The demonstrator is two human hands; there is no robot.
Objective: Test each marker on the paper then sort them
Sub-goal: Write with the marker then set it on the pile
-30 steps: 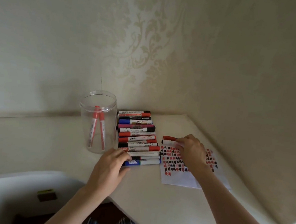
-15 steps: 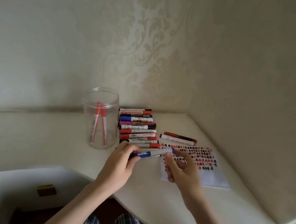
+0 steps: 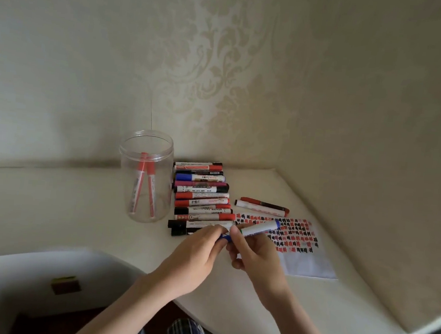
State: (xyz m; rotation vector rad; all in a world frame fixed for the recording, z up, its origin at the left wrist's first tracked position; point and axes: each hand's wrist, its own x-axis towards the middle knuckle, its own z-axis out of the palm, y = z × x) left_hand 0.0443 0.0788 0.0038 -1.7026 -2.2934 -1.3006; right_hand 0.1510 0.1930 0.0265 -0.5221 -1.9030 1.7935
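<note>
Both hands grip 1 blue marker (image 3: 259, 228) above the paper (image 3: 310, 261): left hand (image 3: 194, 256) pinches its cap, right hand (image 3: 256, 253) clamps the barrel, probably to uncap it.

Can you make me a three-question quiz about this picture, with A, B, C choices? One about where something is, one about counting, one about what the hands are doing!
1. Where is the clear jar?
A. Left of the row of markers
B. On top of the paper
C. On the floor

2. How many markers stand inside the jar?
A. None
B. Two
C. Five

3. What are the hands doing?
A. Resting flat on the table
B. Both holding one blue marker
C. Lifting the jar

Answers:
1. A, the jar stands on the table just left of the row.
2. B, two red-capped markers lean inside it.
3. B, the left hand pinches the blue cap end and the right hand grips the white barrel, above the table near the paper.
</note>
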